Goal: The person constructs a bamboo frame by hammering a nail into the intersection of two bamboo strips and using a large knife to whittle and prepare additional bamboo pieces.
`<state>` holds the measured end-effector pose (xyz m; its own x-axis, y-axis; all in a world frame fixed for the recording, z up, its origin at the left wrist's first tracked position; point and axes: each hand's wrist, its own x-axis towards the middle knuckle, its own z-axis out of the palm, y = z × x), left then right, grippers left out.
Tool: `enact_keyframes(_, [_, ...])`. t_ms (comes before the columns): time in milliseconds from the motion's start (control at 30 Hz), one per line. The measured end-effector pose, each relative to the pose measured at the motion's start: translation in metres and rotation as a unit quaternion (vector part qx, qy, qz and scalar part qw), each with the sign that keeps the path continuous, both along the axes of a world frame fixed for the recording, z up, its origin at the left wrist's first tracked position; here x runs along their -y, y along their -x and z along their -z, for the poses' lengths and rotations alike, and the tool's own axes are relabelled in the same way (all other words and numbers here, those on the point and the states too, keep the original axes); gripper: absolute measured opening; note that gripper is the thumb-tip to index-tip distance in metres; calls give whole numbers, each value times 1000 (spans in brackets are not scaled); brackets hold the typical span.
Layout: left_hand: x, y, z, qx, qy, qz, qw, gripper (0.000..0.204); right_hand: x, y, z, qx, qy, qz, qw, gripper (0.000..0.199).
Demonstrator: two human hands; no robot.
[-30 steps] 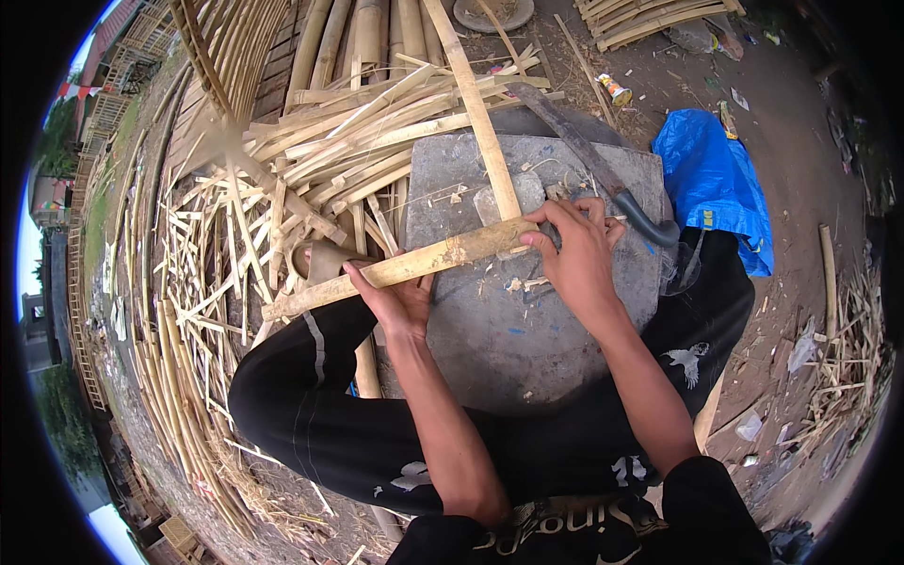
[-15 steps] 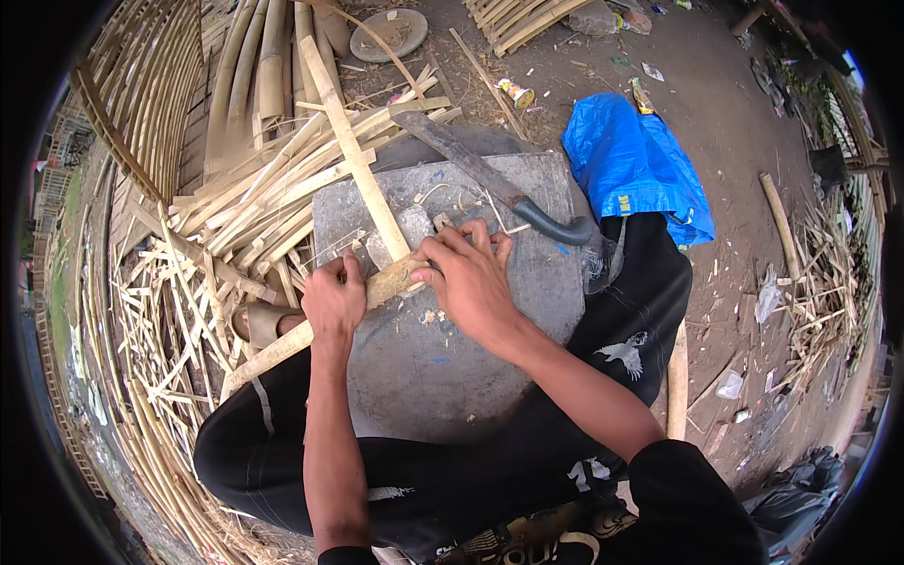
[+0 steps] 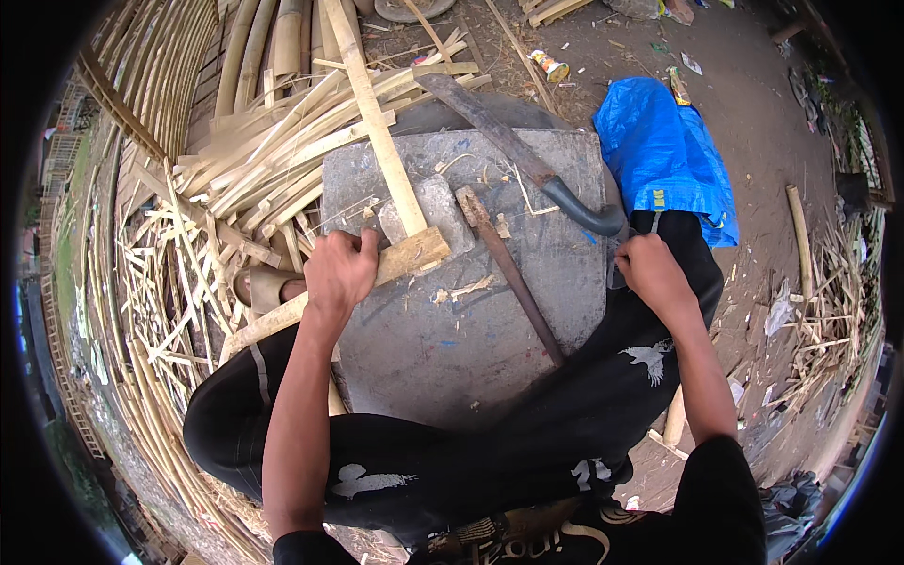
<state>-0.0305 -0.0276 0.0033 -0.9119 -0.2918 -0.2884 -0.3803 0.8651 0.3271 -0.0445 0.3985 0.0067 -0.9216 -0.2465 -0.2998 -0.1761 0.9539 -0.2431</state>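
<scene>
A thick bamboo piece (image 3: 407,258) slants over the near left side of a grey slab (image 3: 452,358), and my left hand (image 3: 341,271) is closed around it. A long pale bamboo strip (image 3: 377,137) meets this piece near its right end, above a small flat stone (image 3: 439,205). My right hand (image 3: 656,275) is beside my right knee at the slab's right edge, fingers pinched; what they hold is hidden. A machete (image 3: 499,137) with a dark curved handle lies across the slab's far right part. Below it rests a rusty bar (image 3: 513,273).
Split bamboo strips (image 3: 273,179) are heaped at the left, with bamboo poles (image 3: 247,56) behind. A blue plastic sheet (image 3: 659,151) lies beyond my right knee. Bamboo scraps (image 3: 829,320) litter the ground at the far right. A bamboo lattice (image 3: 155,75) stands at the upper left.
My right hand has left the bamboo joint and moved right to the slab's edge, uncovering the rusty bar. My left hand stays on the bamboo piece. The view has shifted slightly.
</scene>
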Motion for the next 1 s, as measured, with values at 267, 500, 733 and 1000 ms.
enact_keyframes(267, [-1, 7, -3, 29, -10, 18, 999, 61, -31, 31, 34, 204, -69, -90, 972, 26])
enact_keyframes(500, [2, 5, -11, 37, -32, 31, 998, 62, -26, 21, 56, 141, -137, -88, 976, 25])
enact_keyframes(733, [1, 4, -20, 33, -37, 35, 998, 61, -23, 15, 55, 86, -133, -74, 985, 27])
enact_keyframes(1000, [-1, 2, -31, 41, -35, 16, 998, 59, 6, 17, 7, 198, -100, -59, 973, 24])
